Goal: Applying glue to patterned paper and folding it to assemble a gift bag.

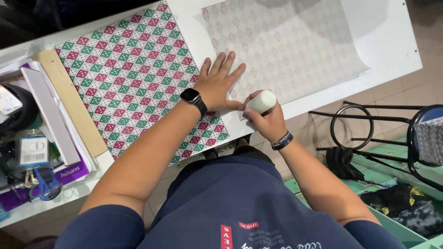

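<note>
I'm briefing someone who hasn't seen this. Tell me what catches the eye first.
The patterned sheet of red and green diamonds stands out, spread across the white table. The left hand lies flat, fingers spread, where it meets a paler sheet lying reverse side up. Just right of it, the right hand grips a white glue stick near the table's front edge.

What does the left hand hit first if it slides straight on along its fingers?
The left hand lies flat with fingers pointing up and right across the white table. Just ahead lies the pale, face-down patterned sheet; the fingertips look already at its edge, so it would likely ride onto that sheet first.
</note>
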